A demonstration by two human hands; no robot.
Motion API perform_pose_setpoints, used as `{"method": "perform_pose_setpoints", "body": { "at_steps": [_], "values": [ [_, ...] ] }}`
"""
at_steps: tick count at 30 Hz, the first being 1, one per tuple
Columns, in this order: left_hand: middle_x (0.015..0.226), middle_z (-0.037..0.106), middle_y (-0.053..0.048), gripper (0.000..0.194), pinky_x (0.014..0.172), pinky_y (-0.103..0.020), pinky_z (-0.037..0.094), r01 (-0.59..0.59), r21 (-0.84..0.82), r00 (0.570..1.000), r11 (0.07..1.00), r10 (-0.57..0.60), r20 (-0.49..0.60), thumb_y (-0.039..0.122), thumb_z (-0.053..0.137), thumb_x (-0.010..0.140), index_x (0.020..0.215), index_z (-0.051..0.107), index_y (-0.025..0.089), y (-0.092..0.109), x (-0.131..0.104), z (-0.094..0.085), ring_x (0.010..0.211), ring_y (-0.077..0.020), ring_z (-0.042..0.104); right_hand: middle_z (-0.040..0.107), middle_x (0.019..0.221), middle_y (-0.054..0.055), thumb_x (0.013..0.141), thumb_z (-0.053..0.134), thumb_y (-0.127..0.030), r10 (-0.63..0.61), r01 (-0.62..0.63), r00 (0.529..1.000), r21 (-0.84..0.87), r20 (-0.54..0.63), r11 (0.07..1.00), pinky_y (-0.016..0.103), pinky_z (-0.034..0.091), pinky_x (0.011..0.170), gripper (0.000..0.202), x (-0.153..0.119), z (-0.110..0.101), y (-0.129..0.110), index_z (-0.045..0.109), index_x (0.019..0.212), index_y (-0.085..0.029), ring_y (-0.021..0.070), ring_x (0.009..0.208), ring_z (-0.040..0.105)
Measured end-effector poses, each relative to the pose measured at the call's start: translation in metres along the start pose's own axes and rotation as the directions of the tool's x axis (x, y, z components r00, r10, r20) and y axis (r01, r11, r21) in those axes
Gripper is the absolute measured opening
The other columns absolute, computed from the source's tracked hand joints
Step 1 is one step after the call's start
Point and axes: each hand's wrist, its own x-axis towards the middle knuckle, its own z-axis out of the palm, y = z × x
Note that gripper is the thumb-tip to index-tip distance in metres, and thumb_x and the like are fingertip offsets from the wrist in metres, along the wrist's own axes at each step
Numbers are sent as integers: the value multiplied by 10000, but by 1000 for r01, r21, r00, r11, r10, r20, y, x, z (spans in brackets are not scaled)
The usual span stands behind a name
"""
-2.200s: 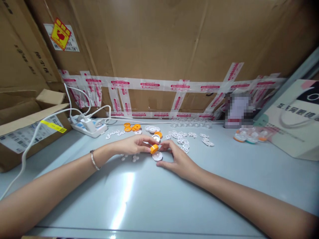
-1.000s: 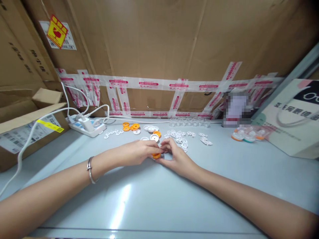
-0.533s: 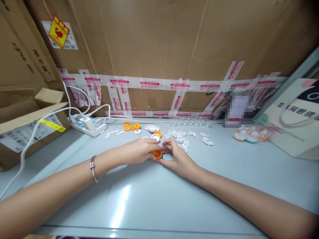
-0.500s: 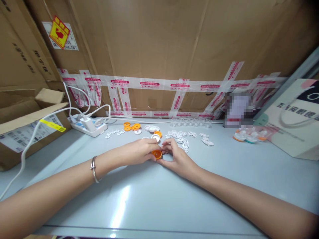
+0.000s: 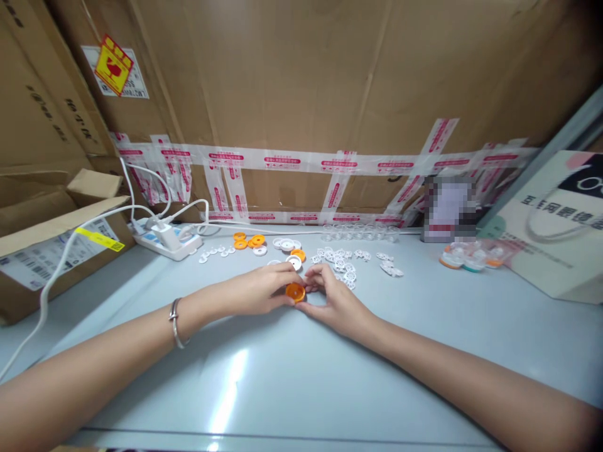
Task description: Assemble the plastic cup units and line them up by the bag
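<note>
In the head view, the person's left hand (image 5: 273, 287) and right hand (image 5: 334, 301) grip an orange cup (image 5: 295, 292) between curled fingers from its two sides, low over the middle of the table (image 5: 264, 376), with white cups (image 5: 287, 245) and orange rings (image 5: 257, 241) close beyond it and white wheels (image 5: 348, 268) just past the right fingers. Bare tabletop opens from the hands to the near edge, while a large carton (image 5: 282, 81) walls off the far edge, and a power strip (image 5: 176, 246) at left and a paper bag (image 5: 556, 232) at right bound the sides.
</note>
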Motion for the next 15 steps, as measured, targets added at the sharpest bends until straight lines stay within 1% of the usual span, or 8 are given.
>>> {"method": "perform_pose_setpoints", "body": {
  "at_steps": [2, 4, 7, 8, 10, 13, 14, 15],
  "values": [
    [922, 549, -45, 175, 753, -265, 431, 13, 12, 1000, 1000, -13, -15, 195, 521, 818, 989, 549, 175, 0, 0, 2, 839, -164, 540, 589, 990, 47, 746, 629, -255, -41, 40, 999, 18, 22, 999, 306, 472, 840, 386, 1, -1, -1, 361, 1021, -221, 146, 912, 590],
    [865, 555, -35, 158, 713, -261, 432, 24, 26, 999, 999, -22, -44, 220, 545, 789, 939, 550, 170, 0, 0, 5, 789, -161, 538, 596, 1014, 47, 746, 630, -271, -72, 72, 996, 4, 53, 997, 308, 468, 853, 367, 2, -9, -4, 406, 1033, -221, 152, 937, 586],
    [861, 563, -29, 181, 700, -251, 431, 13, 26, 995, 1000, -10, -97, 207, 546, 761, 939, 542, 175, -2, -1, 11, 778, -153, 535, 623, 996, 48, 780, 581, -349, -33, 38, 999, -141, 37, 989, 333, 461, 843, 243, 6, -44, -4, 523, 977, -219, 178, 929, 590],
    [871, 566, -31, 192, 700, -250, 433, 8, 30, 994, 1000, -5, -112, 198, 542, 757, 948, 540, 175, -3, -2, 13, 782, -152, 536, 637, 972, 48, 795, 551, -373, -2, 0, 1000, -207, -10, 978, 342, 457, 835, 213, 7, -61, -2, 556, 938, -216, 188, 914, 594],
    [892, 573, -42, 238, 704, -261, 439, 10, 50, 991, 999, -3, -135, 194, 537, 753, 991, 532, 172, -4, -4, 16, 792, -159, 541, 655, 918, 54, 787, 534, -407, 100, -134, 988, -322, -120, 937, 340, 462, 778, 225, 9, -100, 8, 587, 872, -206, 206, 869, 603],
    [933, 585, -66, 347, 724, -296, 457, 26, 67, 988, 997, -15, -153, 255, 534, 783, 1117, 488, 169, -5, -6, 19, 825, -184, 556, 664, 786, 65, 735, 560, -423, 236, -362, 915, -408, -329, 838, 334, 457, 702, 246, 8, -153, 34, 599, 775, -184, 214, 738, 605],
    [957, 588, -74, 383, 740, -309, 463, 29, 61, 988, 998, -19, -153, 294, 534, 798, 1155, 468, 171, -5, -7, 19, 845, -191, 561, 666, 767, 71, 714, 575, -421, 290, -432, 889, -438, -354, 789, 333, 450, 666, 247, 7, -165, 45, 607, 759, -180, 222, 715, 603],
    [989, 589, -83, 413, 762, -322, 467, 28, 53, 988, 998, -20, -155, 336, 533, 809, 1181, 452, 175, -5, -7, 19, 874, -198, 564, 671, 773, 76, 702, 585, -418, 340, -467, 879, -463, -334, 753, 328, 444, 650, 249, 5, -173, 55, 619, 754, -177, 227, 711, 604]
  ]
}}
